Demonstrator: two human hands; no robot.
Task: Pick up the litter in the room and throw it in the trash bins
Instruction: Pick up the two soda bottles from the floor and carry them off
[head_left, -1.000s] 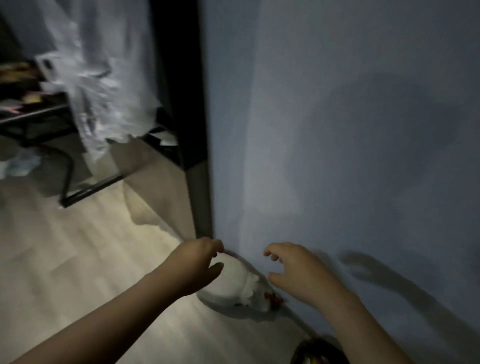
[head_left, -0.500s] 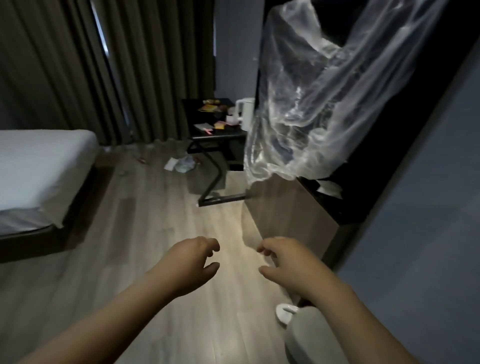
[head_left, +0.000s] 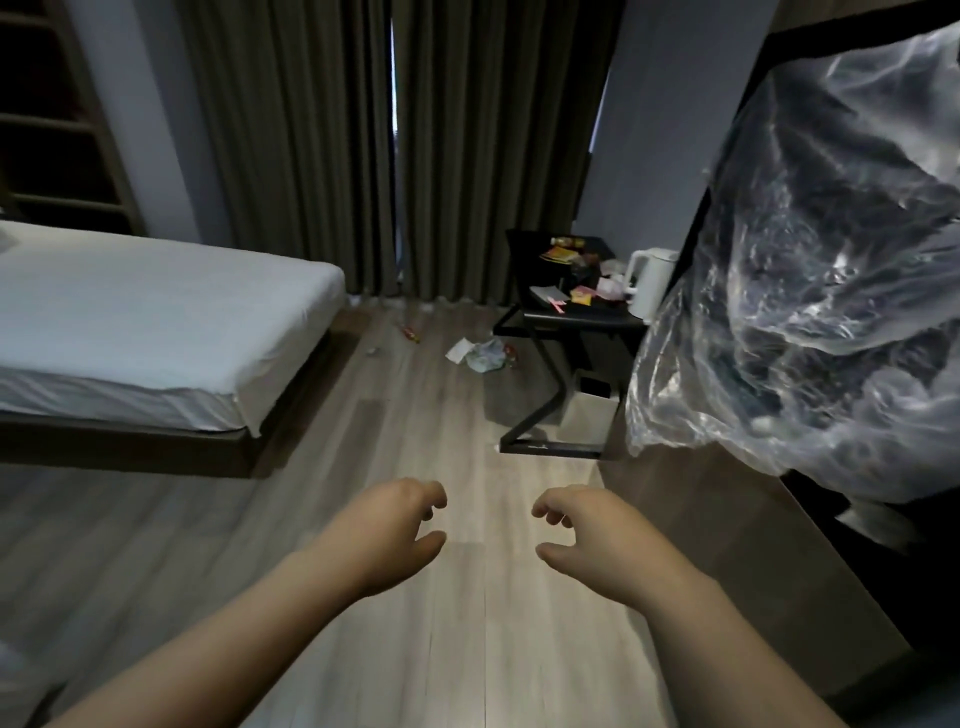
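left hand (head_left: 387, 535), right hand (head_left: 587, 535): loosely curled, holding nothing. litter (head_left: 480, 355): on floor (head_left: 415, 441) beside worktop (head_left: 571, 312) leg. risk: small wrapper (head_left: 409, 332) near bed (head_left: 156, 312) corner overlooked in dim light.

Bedroom, made bed (head_left: 130, 322), drawn floor-length curtains (head_left: 395, 145), side table (head_left: 571, 312) with kettle (head_left: 649, 283)

Floor (head_left: 415, 649) grey-brown, wood-plank grain. Curtains (head_left: 311, 156) dark olive-grey, vertical pleat stripes. Bed sheet (head_left: 156, 322) white, bed base (head_left: 156, 447) dark brown. Walls (head_left: 665, 104) pale blue-grey. Tabletop (head_left: 587, 314) black, kettle (head_left: 652, 283) white, packets (head_left: 581, 297) yellow and pink. On floor: paper (head_left: 458, 349) white, crumpled wrapper (head_left: 485, 357) pale bluish, red-yellow wrapper (head_left: 410, 332). Plastic sheet (head_left: 831, 260) clear, white glare streaks, black behind.
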